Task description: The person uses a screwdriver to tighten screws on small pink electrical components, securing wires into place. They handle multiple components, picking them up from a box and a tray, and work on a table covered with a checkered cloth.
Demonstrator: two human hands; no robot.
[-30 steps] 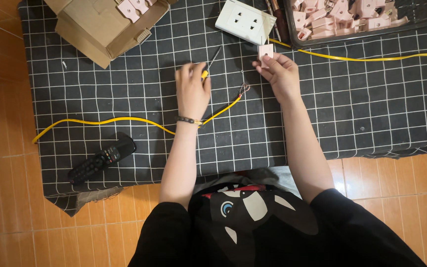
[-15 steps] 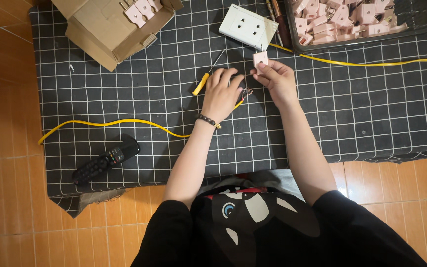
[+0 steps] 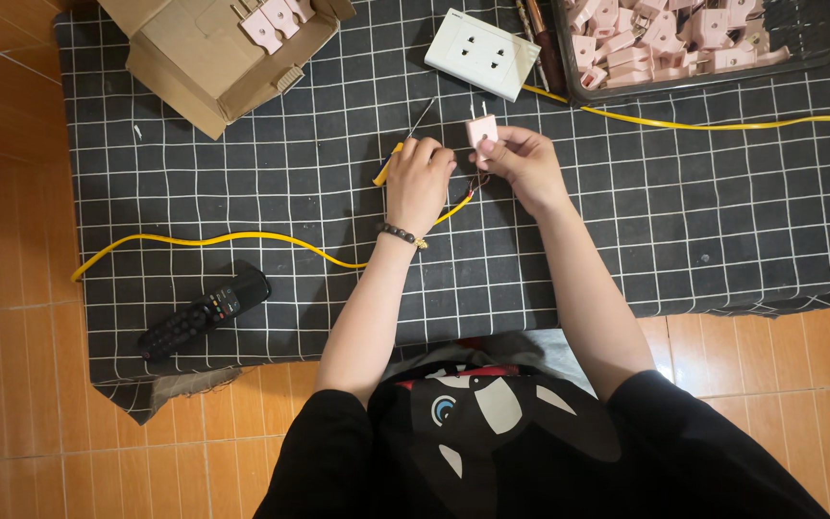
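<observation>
Head view looks straight down on my two hands over the black checked cloth (image 3: 242, 192) on the floor. My right hand (image 3: 525, 165) is clenched around a small pink plug (image 3: 481, 129), its two metal prongs pointing away from me. My left hand (image 3: 419, 181) is closed around a yellow-handled screwdriver (image 3: 402, 146), and its fingers also seem to pinch the bared end of the yellow wire (image 3: 242, 237) just beside the plug. I judge this to be the wiring step: bringing the stripped strands to the plug's terminal. The next move calls for steady fingers, since the strands are thin and the opening small, and for keeping the plug from turning in my grip. A white socket plate (image 3: 483, 54) lies just beyond my hands, and a tray of pink plugs (image 3: 665, 38) beyond that.
</observation>
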